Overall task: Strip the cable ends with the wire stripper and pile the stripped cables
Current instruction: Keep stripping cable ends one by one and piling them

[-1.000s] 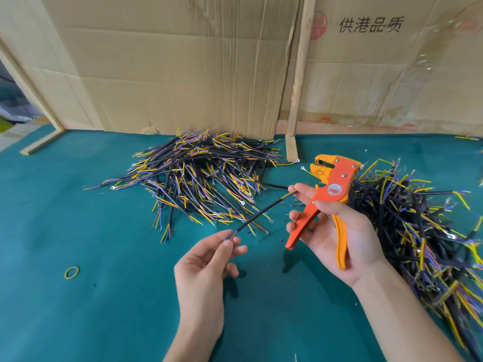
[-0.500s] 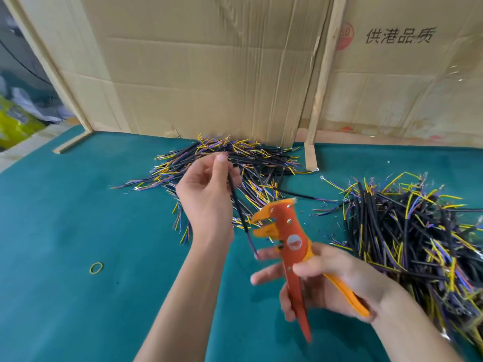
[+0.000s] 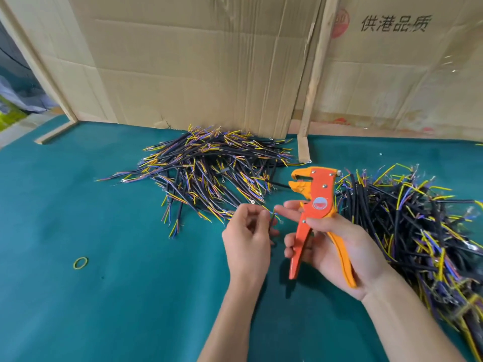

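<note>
The left hand [image 3: 247, 239] is curled, its thumb and fingertips pinching a thin black cable [image 3: 272, 220] near its upper end; only a short piece of the cable shows past the fingers, poking up and slightly right, and the rest is hidden behind the hand. The tip of that cable sits just beside the outstretched fingers of the right hand [image 3: 339, 246], between the two hands.

The right hand grasps an orange wire stripper [image 3: 315, 207]. Its thumb lies across the tool's body just below the round label, one handle rests in the palm and runs down toward the wrist, and the other handle hangs in front of the fingers. The handles stand spread apart. The stripper's head points up and to the left, above the right hand, with its toothed jaws parted and nothing visible between them. The cable end is below and left of that head, not touching it.

Beyond the left hand lies a heap of cables [image 3: 209, 168] on the green table cover [image 3: 130, 296]. A second, denser heap of black cables [image 3: 418, 226] lies just to the right of the right hand and forearm. Well to the left of the left hand, a yellow-green rubber band [image 3: 80, 263] lies flat on the cover.
</note>
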{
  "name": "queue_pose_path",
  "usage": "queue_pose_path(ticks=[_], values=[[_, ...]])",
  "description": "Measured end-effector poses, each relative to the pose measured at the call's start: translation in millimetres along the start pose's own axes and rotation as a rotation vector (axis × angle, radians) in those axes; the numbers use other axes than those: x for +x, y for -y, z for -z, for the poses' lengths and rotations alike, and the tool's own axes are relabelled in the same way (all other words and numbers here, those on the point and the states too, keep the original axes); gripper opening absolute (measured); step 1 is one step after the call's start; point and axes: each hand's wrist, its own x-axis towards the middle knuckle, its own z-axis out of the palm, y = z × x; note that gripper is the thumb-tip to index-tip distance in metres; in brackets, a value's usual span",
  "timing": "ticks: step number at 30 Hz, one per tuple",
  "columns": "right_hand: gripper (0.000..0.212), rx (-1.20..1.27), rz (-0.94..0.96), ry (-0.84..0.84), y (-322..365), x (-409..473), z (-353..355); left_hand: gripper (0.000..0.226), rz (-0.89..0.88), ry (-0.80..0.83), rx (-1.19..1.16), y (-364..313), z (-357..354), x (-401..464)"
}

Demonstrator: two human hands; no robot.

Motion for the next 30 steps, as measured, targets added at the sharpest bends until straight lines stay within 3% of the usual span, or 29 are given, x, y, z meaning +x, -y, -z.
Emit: queue_pose_path(ticks=[3, 10, 19, 30], values=[[0.047, -0.044, -0.031, -0.036, -4, 1, -3, 0.019, -0.041, 0.011, 0.097, 2, 0, -2], [0.045, -0.075, -0.035, -0.059, -6, 3, -2, 0.016, 0.056, 0.144, -0.042, 1, 5, 1], [0.044, -0.025, 0.017, -0.030, -5, 2, 0, 0.013, 0.050, 0.322, 0.030, 3, 14, 6], [0.047, -0.069, -0.021, -0.035, -6, 3, 0, 0.014, 0.081, 0.221, 0.018, 4, 7, 3]])
